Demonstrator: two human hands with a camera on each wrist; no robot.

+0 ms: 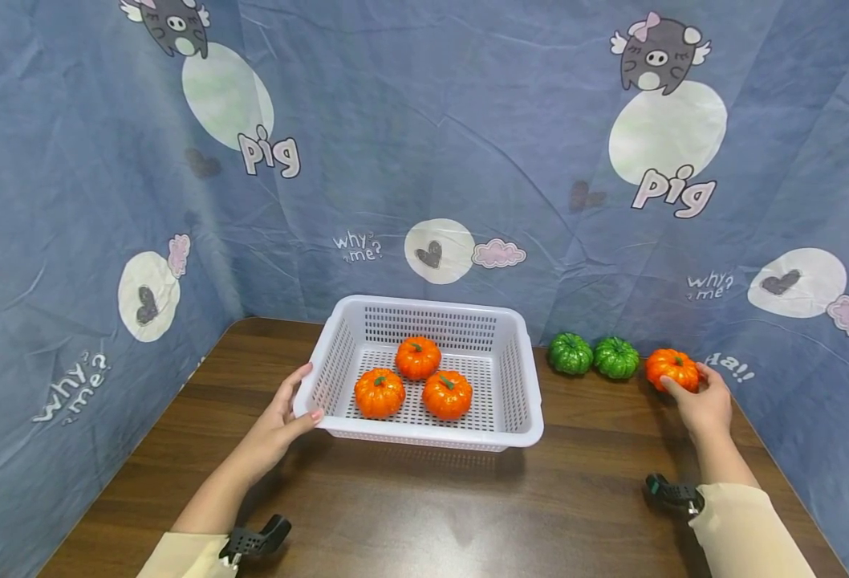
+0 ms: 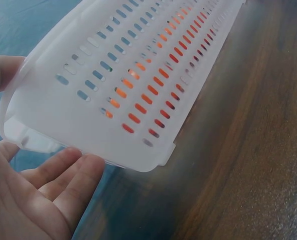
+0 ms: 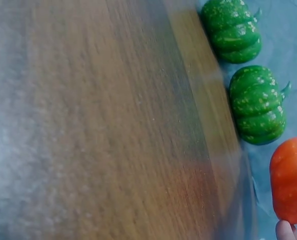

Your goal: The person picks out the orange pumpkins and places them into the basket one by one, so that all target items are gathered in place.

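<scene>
My left hand (image 1: 278, 421) grips a white plastic basket (image 1: 424, 433) by its front left corner. In the left wrist view, the thumb is over the rim and the fingers (image 2: 83, 185) lie along the corner's other side. Inside the basket sit three small orange pumpkins, one at the back (image 1: 418, 357), one at left (image 1: 379, 393) and one at right (image 1: 447, 395). Far to the right, my right hand (image 1: 706, 404) holds another orange pumpkin (image 1: 672, 368) between thumb and fingers; only fingertips (image 3: 284, 230) show in the right wrist view.
Two green pumpkins, one nearer the basket (image 1: 570, 353) and one beside the held orange one (image 1: 616, 358), stand at the back edge of the brown wooden table (image 1: 468, 514). A blue printed cloth (image 1: 367, 120) hangs behind and along both sides.
</scene>
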